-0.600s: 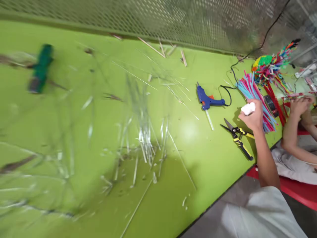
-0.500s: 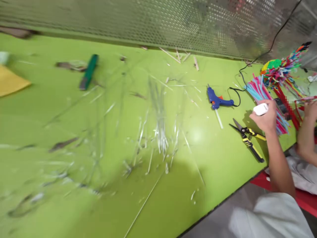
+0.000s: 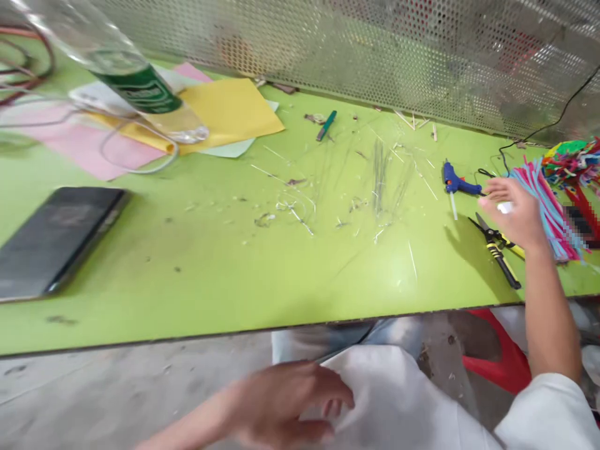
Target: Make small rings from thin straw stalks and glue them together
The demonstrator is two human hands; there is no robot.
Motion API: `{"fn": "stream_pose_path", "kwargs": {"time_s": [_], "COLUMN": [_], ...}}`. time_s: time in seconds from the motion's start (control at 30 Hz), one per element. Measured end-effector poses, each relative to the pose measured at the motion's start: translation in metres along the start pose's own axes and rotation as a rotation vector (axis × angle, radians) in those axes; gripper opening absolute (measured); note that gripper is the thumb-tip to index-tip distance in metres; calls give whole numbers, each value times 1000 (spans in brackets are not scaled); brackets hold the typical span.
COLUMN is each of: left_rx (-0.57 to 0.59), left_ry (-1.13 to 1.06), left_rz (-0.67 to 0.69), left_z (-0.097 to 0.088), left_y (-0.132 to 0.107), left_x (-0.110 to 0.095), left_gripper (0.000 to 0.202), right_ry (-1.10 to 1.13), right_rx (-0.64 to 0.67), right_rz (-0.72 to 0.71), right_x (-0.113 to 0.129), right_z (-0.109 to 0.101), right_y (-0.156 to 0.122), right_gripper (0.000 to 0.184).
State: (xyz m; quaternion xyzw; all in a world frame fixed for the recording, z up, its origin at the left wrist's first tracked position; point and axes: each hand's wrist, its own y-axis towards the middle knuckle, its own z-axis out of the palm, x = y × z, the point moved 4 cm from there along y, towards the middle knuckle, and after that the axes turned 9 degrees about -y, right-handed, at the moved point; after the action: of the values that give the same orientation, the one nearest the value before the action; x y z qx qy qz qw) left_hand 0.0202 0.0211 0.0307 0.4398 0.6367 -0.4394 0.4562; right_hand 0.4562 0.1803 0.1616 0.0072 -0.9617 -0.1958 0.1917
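the pink-and-blue straw bundle [image 3: 550, 215] lies at the right end of the green tabletop [image 3: 197, 275], its long axis slanting up-left — the right hand [image 3: 513, 209] is nearer, just beside it, fingers spread but too blurred to tell if they grip the small white piece [image 3: 505, 207] — while the left hand [image 3: 285, 400] is open, well away below the edge.

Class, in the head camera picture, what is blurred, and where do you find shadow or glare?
Head view: the left hand and right hand are motion-blurred; the glass bottle looks soft; the right hand casts a dark shadow on the green table; faint glare marks the tabletop right of centre.
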Motion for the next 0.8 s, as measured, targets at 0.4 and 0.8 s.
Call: {"fn": "stream_pose_path", "kwargs": {"time_s": [0.4,0.8], "left_rx": [-703,-806], "left_ry": [765,857], "left_rz": [56,42], "left_z": [-197,-243], "left_y": [69,-5], "left_x": [-44,-34], "left_gripper": [36,39], "right_ry": [-214,-133], "right_rx": [481,-205], "right_rz": [-381,-368], "right_x": [152,96], "right_z": [141,95], "right_y": [17,21], "right_gripper": [31,27]}}
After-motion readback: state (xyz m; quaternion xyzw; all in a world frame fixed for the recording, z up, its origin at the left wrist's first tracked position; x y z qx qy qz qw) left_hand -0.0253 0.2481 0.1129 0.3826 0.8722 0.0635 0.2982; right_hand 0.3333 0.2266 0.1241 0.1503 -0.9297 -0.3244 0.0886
